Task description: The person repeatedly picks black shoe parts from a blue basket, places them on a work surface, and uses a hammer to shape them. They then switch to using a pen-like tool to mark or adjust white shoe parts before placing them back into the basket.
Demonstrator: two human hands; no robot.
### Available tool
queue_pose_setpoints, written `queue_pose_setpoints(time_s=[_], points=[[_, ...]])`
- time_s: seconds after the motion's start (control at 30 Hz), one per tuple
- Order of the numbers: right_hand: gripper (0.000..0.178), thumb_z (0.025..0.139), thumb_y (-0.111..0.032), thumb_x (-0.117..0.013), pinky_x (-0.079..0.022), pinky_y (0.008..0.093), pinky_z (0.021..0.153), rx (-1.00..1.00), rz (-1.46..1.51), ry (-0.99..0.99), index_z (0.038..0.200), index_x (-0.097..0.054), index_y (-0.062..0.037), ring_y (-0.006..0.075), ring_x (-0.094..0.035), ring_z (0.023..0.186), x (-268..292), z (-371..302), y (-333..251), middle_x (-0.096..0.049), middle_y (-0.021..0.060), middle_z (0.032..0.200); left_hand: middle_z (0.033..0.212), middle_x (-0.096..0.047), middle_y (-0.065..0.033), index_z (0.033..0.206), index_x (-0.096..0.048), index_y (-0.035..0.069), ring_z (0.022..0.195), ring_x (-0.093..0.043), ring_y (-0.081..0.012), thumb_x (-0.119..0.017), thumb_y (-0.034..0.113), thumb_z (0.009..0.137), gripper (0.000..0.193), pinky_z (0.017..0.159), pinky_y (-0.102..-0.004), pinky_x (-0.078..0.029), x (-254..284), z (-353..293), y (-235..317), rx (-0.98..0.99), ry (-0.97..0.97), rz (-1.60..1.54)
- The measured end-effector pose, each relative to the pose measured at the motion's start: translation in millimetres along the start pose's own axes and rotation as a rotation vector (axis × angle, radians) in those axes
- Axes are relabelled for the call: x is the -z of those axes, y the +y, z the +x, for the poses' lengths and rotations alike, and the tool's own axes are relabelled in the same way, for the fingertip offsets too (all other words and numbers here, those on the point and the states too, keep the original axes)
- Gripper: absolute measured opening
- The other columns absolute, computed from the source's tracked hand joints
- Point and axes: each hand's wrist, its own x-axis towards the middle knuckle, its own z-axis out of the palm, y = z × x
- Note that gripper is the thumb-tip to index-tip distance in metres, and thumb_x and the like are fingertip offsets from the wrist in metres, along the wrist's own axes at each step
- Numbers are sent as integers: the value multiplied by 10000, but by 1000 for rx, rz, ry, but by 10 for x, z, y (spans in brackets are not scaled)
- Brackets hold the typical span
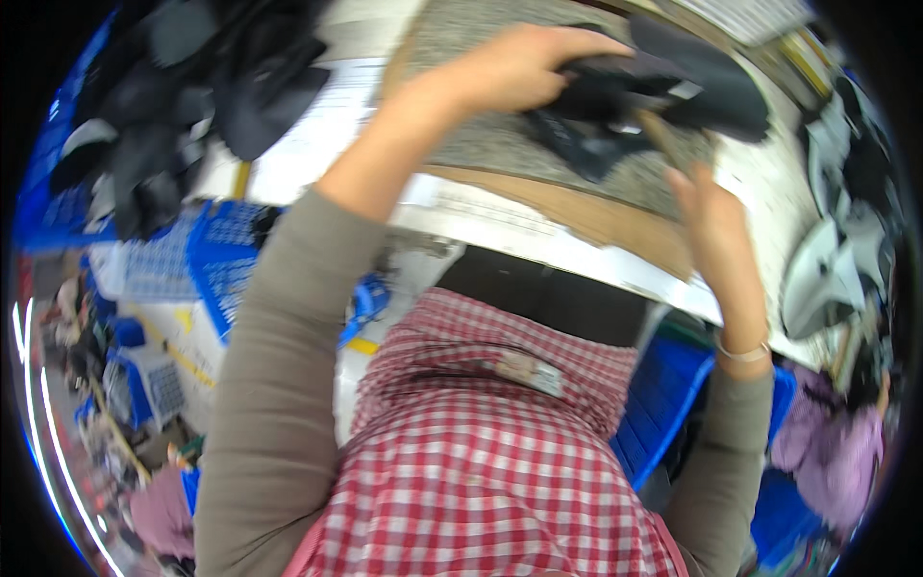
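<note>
Black, shoe-upper-like pieces (pixel 596 96) lie bunched on a speckled grey board (pixel 481 144) at the far side. My left hand (pixel 519 67) grips their left part, thumb and fingers closed on the dark material. A larger smooth black piece (pixel 716 82) reaches out to the right of them. My right hand (pixel 711 207), smeared by motion, is near the board's right edge. Its fingers are closed around a tan, stick-like tool (pixel 659 135), whose tip is up against the black pieces. Blur hides what kind of tool it is.
A heap of black pieces (pixel 144 106) stands at the far left, above blue baskets (pixel 221 250). Grey and black pieces (pixel 836 260) are piled on the right. Papers (pixel 500 212) line the table's near edge. A blue crate (pixel 663 404) sits below it. Another person (pixel 832 442) is at the right.
</note>
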Motion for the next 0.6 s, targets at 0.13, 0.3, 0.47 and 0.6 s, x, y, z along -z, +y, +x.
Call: queue_pose_setpoints(time_s=[0.13,0.3,0.47,0.6], points=[[442,1081,-383,-519,-514,490,638,-346,305,-37,1152,-609,44,437,-697,715,-105,-60,-152,-673,284,761,1501,-544,-158,1456,-558,179,1425,-479,-350,-539,-174,797,748,1179,-425,-427,-74,-295,50,90,189,195],[375,1071,-341,-552,-498,509,657,91,340,-54,1106,-591,30,506,-647,767,-353,-405,-176,-636,281,755,1538,-527,-145,1458,-585,198,1456,-463,-321,-532,-231,784,800,1205,-370,-377,173,-1021,516,305,332,59],[303,1058,-293,-602,-476,418,613,-127,828,36,1034,-555,5,361,-595,646,-62,-1255,28,-562,247,734,1464,-595,-173,1413,-617,55,1376,-552,-321,-429,-250,759,746,1188,-394,-383,816,-2870,1173,551,522,512],[313,1030,-295,-650,-480,365,615,-477,1012,193,1030,-591,13,173,-563,661,-119,-1757,227,-590,103,707,1568,-477,-196,1539,-454,1,1457,-438,-341,-481,-130,838,714,1228,-401,-289,1087,-4869,1399,871,777,532]])
